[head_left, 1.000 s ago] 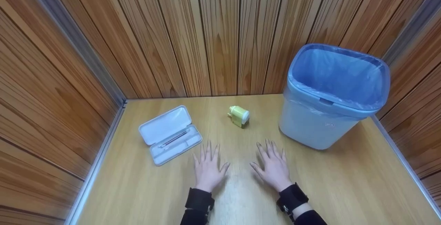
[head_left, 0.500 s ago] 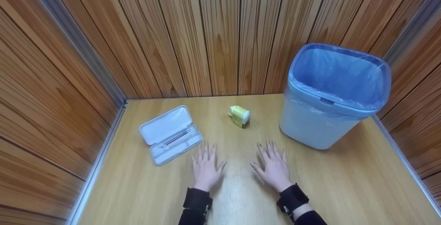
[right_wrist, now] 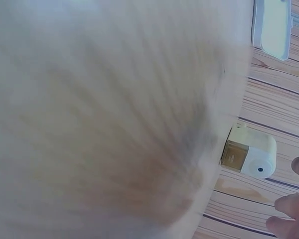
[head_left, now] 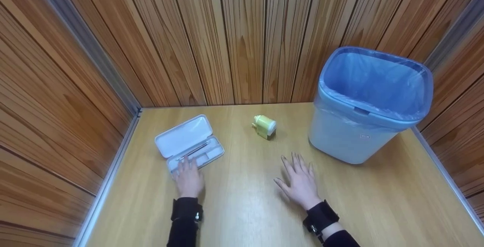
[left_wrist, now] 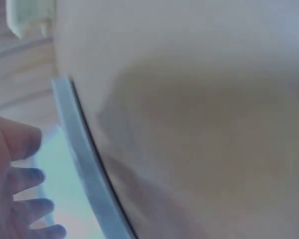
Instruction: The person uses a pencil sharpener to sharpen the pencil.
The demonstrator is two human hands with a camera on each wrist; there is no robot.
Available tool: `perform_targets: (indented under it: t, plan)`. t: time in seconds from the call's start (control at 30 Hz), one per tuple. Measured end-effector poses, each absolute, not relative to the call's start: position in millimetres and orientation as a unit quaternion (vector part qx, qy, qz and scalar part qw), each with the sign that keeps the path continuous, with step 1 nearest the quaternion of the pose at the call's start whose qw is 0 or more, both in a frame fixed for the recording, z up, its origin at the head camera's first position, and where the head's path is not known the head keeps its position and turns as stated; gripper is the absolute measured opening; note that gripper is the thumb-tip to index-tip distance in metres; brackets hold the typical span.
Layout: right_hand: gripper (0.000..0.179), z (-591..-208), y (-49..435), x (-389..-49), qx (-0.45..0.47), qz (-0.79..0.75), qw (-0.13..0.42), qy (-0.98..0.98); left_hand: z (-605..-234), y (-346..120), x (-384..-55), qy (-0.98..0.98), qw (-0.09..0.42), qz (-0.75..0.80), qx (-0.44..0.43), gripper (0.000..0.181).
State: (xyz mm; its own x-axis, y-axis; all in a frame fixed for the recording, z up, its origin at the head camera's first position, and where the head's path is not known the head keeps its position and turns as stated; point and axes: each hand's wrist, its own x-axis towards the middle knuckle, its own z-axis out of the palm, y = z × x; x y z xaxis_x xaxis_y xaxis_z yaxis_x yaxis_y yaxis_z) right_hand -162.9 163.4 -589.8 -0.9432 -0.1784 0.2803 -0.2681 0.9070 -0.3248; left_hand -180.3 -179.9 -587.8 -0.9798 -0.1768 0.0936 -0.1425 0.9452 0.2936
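Loosely, the left hand (head_left: 189, 180) hangs over the open white case (head_left: 184, 136) on the worktop (head_left: 245, 205), gripping nothing. The right hand (head_left: 301, 186) is spread out, empty too, near the yellow sharpener (head_left: 264, 126).

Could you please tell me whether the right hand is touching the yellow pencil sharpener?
No, the head view shows a stretch of table separating the right hand from the yellow pencil sharpener.
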Motion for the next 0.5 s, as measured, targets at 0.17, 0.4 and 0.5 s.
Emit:
perform_targets:
  t: [0.17, 0.4, 0.5]
  plan:
    - [0.069, -588.6, 154.9, -165.0, 0.136, 0.192, 0.139, -0.962, -590.9, -197.3, -180.2, -0.984, 0.037, -0.148, 0.086, 0.034]
    - [0.057, -577.8, 127.2, -172.2, 0.183, 0.191, 0.153, -0.952, -591.3, -196.9, -179.6, -0.981, 0.086, -0.154, 0.078, 0.019]
    - [0.055, -572.4, 113.8, -174.8, 0.200, 0.188, 0.151, -0.950, -590.9, -193.6, -178.8, -0.969, 0.093, -0.206, 0.103, 0.019]
